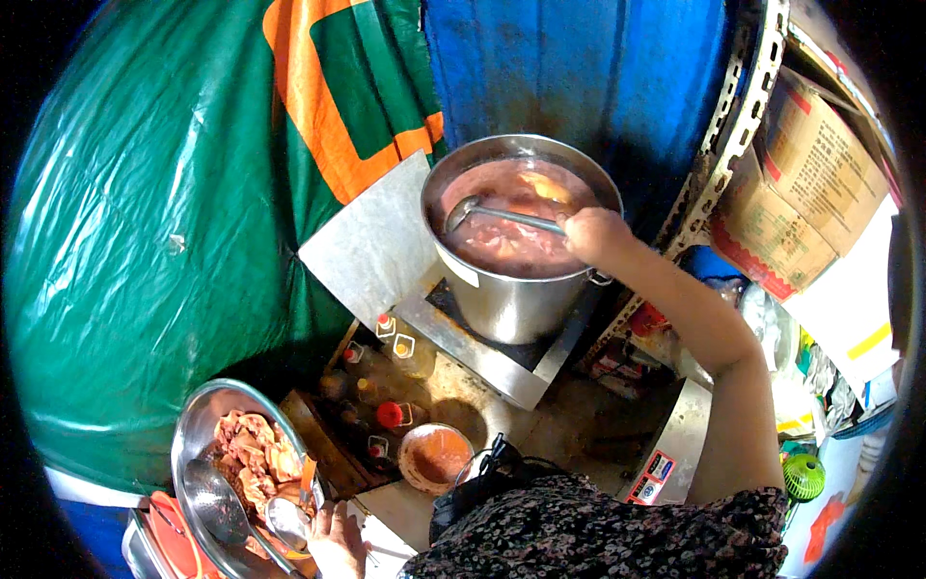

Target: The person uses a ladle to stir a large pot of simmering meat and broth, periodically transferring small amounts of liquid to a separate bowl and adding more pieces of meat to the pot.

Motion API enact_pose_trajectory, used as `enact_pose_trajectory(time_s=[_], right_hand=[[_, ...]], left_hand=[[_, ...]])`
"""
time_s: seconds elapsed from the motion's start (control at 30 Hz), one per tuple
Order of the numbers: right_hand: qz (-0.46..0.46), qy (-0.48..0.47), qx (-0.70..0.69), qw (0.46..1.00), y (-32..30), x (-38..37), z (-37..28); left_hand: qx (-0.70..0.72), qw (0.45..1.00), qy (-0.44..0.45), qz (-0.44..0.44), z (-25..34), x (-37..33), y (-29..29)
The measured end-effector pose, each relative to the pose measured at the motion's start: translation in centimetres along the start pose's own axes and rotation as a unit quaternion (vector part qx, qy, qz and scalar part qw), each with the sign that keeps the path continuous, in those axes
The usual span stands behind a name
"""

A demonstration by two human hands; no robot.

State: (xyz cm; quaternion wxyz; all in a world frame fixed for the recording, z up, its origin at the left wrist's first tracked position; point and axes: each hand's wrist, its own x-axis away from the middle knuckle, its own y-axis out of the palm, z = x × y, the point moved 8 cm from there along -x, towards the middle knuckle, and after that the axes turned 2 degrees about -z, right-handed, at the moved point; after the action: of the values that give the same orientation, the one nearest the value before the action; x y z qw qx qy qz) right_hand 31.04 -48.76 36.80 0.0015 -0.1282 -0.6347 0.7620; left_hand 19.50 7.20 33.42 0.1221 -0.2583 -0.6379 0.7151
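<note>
A tall steel pot [521, 299] holds reddish-brown liquid with pale pieces and a yellow lump at the surface. Over it, my right hand [596, 236] is closed around the handle of a metal ladle [511, 218], whose bowl rests at the liquid's surface on the left. At the lower left, my left hand [338, 538] is at the right rim of a wide metal basin [189, 415], its fingers curled over the edge. Inside lie pieces of brown, cooked-looking meat [256, 454], a perforated skimmer [216, 500] and a small shiny metal dish or scoop [286, 521].
Beneath the pot is a metal stove [521, 386], with a grey panel [371, 236] beside it. Several capped bottles [391, 415] and a bowl of orange-red paste [437, 455] stand nearer. A green tarp [164, 251] hangs left; cardboard boxes [801, 183] sit on the right-hand rack.
</note>
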Motion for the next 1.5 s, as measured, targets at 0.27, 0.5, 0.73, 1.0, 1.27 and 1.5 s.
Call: enact_pose_trajectory(time_s=[0.27, 0.5, 0.73, 1.0, 1.27, 1.5], right_hand=[[-0.121, -0.025, 0.059, 0.991, -4.3, 2.9, -0.6], [-0.094, -0.135, 0.103, 0.981, 1.4, -0.3, -3.0], [-0.080, -0.204, 0.127, 0.967, 0.8, -4.3, -6.6], [-0.111, -0.179, 0.187, 0.960, 5.3, -7.4, -6.1], [-0.167, -0.094, 0.200, 0.961, 5.0, -6.2, -6.4], [-0.179, -0.125, 0.194, 0.956, 4.0, -3.6, -5.6]], left_hand=[[0.031, 0.998, -0.037, -0.029, -0.1, -0.8, 0.1], [0.016, 1.000, 0.012, 0.003, 0.8, -1.5, -0.2], [0.025, 1.000, -0.014, -0.007, 0.0, -0.8, -0.1], [0.013, 1.000, -0.006, 0.028, -0.4, -0.6, -0.2], [0.050, 0.998, -0.037, -0.012, 0.0, -1.1, 0.8], [0.036, 0.999, -0.009, 0.003, -1.3, -0.8, 1.5]])
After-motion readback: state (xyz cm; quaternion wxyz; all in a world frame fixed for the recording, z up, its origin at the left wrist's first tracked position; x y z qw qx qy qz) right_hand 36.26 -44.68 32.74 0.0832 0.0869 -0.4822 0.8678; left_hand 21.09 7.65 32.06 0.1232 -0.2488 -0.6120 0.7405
